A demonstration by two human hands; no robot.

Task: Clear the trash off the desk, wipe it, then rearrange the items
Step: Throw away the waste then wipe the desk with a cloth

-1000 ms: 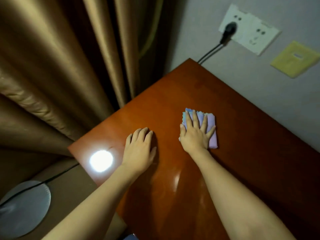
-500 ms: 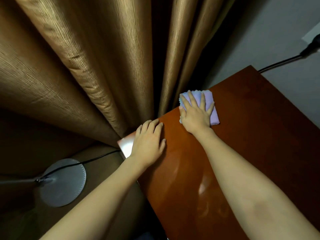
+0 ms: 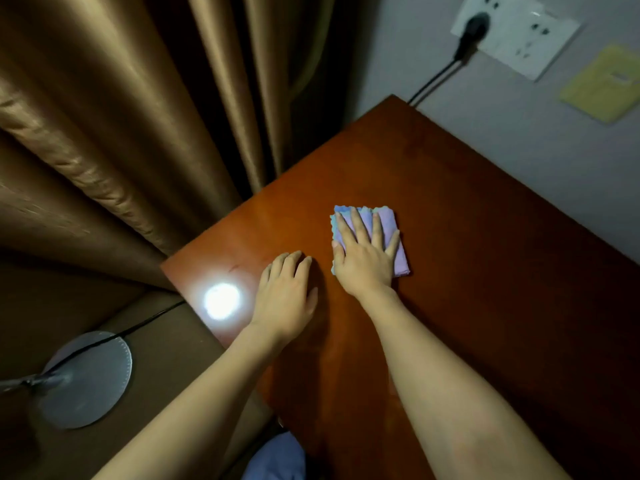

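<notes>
Lamp base: a grey round disc on the brown floor at far left, below the desk's level, with a dark cord running from it up toward the desk's left corner.
Curtain: brown-gold folds fill the upper left and hang right against the desk's far-left edge, so that side is closed in.
Desk: a glossy red-brown top set as a slanted slab; its left corner lies beside the glare, its far corner reaches the grey wall near the cable, and its right edge runs along the wall.
Glare: a bright white reflection on the wood near the left corner, just left of the left hand.
Left hand: lies palm down on bare wood, fingers straight and close together, thumb out toward the right hand; it holds nothing.
Cloth: a small folded square, pale lilac with a blue-green scalloped hem on its left and far sides, flat on the desk toward the left half, well inside every edge.
Right hand: presses flat on the cloth, fingers straight and spread across it, thumb at the cloth's left hem.
Open room: bare wood stretches right of the cloth and back to the wall.
Socket plate: white, on the wall at upper right, with a black plug in it and its cable dropping behind the desk.
Yellow plate: on the wall at far right.
</notes>
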